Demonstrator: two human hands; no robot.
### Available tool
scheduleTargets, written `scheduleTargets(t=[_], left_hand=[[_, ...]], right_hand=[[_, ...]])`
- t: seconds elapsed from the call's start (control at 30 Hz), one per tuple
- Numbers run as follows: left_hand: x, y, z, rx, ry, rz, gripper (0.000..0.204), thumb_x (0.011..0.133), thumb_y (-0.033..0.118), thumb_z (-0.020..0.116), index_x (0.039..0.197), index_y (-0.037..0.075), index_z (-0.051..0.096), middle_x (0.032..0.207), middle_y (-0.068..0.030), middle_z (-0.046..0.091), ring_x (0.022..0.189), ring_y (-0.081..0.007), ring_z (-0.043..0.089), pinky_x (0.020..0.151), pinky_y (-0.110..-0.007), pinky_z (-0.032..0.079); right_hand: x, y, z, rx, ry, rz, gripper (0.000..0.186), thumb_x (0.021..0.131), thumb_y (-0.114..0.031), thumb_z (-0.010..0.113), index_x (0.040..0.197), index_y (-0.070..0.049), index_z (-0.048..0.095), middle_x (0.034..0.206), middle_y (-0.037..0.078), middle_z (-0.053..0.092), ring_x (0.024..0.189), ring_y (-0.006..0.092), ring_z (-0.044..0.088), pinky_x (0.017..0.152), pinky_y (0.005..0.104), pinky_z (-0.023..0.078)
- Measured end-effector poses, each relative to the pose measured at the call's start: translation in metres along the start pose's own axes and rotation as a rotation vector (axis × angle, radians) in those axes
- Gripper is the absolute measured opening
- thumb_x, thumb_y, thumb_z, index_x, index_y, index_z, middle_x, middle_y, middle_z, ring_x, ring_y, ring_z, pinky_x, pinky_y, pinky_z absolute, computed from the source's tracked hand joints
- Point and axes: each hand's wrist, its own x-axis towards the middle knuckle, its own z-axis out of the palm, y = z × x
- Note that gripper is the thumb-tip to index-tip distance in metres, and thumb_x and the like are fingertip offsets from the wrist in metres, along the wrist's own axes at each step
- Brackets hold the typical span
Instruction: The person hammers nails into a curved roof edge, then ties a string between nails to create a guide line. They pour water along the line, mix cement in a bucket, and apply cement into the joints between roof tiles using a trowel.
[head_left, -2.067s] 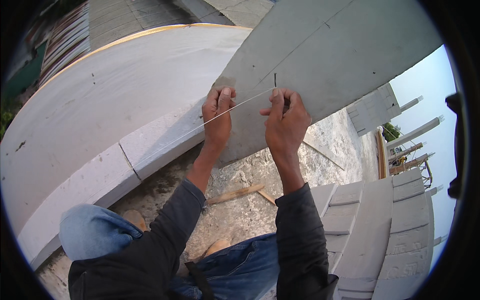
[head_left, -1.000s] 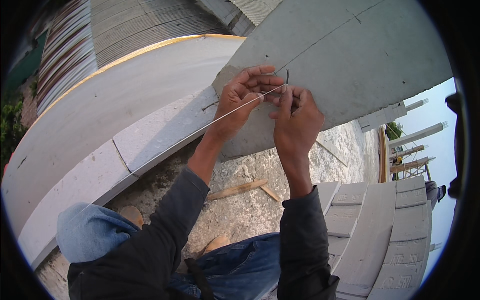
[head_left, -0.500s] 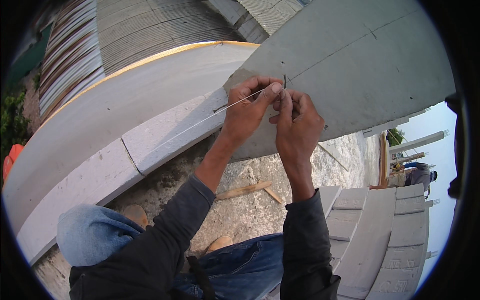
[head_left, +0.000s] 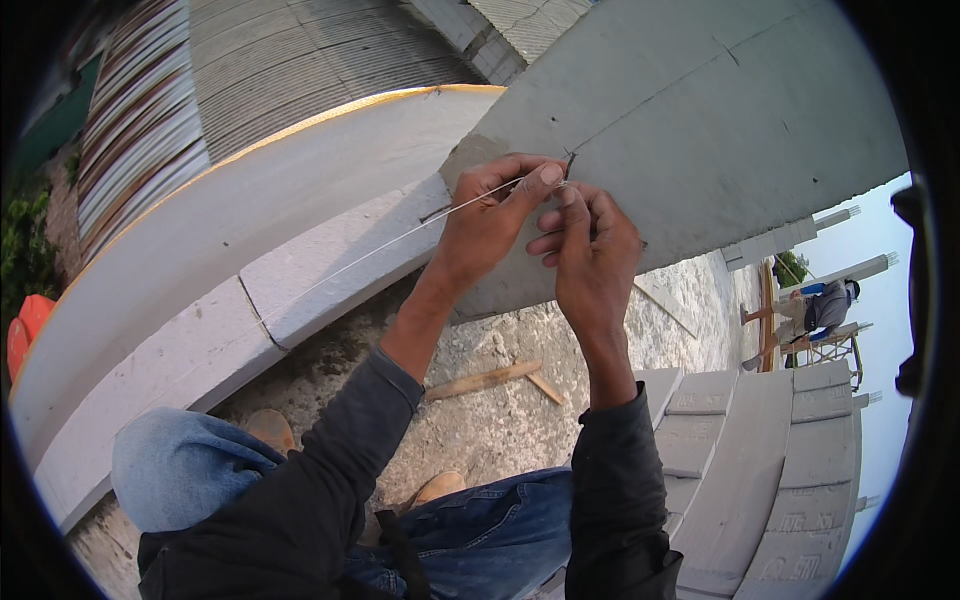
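A thin white string [head_left: 385, 243] runs from the lower left, over a row of pale blocks, up to my fingers. My left hand [head_left: 490, 215] is closed on it, thumb and forefinger pinching it beside a dark nail [head_left: 571, 163] that sticks out of the grey concrete column [head_left: 700, 150]. Just right of the nail, my right hand [head_left: 597, 250] pinches the string's end between thumb and forefinger, its other fingers curled. The fingertips partly hide the string around the nail. A second nail [head_left: 434, 214] juts out by the block row near my left wrist.
Pale wall blocks [head_left: 220, 320] run along the left, beside a light grey ledge [head_left: 300, 170] with a yellow edge. Wood strips [head_left: 485, 381] lie on the rough floor by my feet. Stacked blocks [head_left: 720, 450] stand at right. Another person [head_left: 825, 305] is farther off.
My right hand has drawn slightly down from the nail, still pinching. The left hand stays nearly in place. The view has shifted slightly, and the distant person shows more fully.
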Motion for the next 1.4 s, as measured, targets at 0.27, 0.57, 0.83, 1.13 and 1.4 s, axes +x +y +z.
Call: scheduleTargets(t=[0.27, 0.57, 0.83, 1.13, 1.4], left_hand=[[0.001, 0.001, 0.002, -0.03, -0.048, -0.075, 0.026, 0.104, 0.027, 0.076, 0.113, 0.003, 0.08, 0.096, -0.0033, 0.077, 0.092, -0.0093, 0.068, 0.087, -0.028, 0.056], [0.002, 0.002, 0.005, -0.233, 0.017, -0.137, 0.023, 0.101, 0.026, 0.079, 0.109, 0.005, 0.082, 0.096, -0.004, 0.078, 0.089, -0.0109, 0.069, 0.086, -0.031, 0.057], [-0.003, 0.003, 0.007, -0.267, -0.062, -0.188, 0.027, 0.1, 0.021, 0.079, 0.12, 0.002, 0.079, 0.103, -0.0056, 0.078, 0.095, -0.0126, 0.07, 0.092, -0.032, 0.057], [0.001, 0.004, -0.017, -0.219, -0.273, -0.091, 0.041, 0.1, 0.012, 0.067, 0.141, 0.002, 0.069, 0.126, -0.0116, 0.073, 0.118, -0.0199, 0.069, 0.108, -0.038, 0.056], [0.003, -0.003, -0.007, -0.278, -0.167, -0.195, 0.037, 0.104, 0.029, 0.074, 0.13, 0.002, 0.074, 0.11, -0.0069, 0.076, 0.105, -0.0168, 0.073, 0.098, -0.034, 0.059]], right_hand=[[-0.003, -0.004, -0.008, -0.043, 0.014, 0.008, 0.026, 0.113, -0.019, 0.059, 0.116, 0.003, 0.073, 0.084, 0.008, 0.075, 0.066, 0.0132, 0.073, 0.057, 0.0254, 0.053], [-0.006, -0.003, -0.004, -0.145, 0.124, -0.182, 0.018, 0.105, -0.011, 0.07, 0.113, 0.004, 0.074, 0.09, 0.013, 0.079, 0.075, 0.0165, 0.077, 0.061, 0.0283, 0.056], [-0.004, 0.003, -0.006, -0.069, 0.092, -0.08, 0.024, 0.107, -0.021, 0.072, 0.112, 0.002, 0.074, 0.094, 0.008, 0.079, 0.082, 0.0137, 0.077, 0.065, 0.0252, 0.057], [-0.004, -0.003, -0.009, 0.037, 0.105, 0.013, 0.019, 0.106, -0.014, 0.07, 0.108, 0.005, 0.076, 0.092, 0.01, 0.08, 0.08, 0.0119, 0.076, 0.063, 0.0252, 0.056], [-0.003, 0.003, -0.009, -0.006, 0.074, -0.012, 0.025, 0.106, -0.022, 0.073, 0.109, 0.004, 0.074, 0.097, 0.009, 0.08, 0.081, 0.0134, 0.076, 0.065, 0.0261, 0.057]])
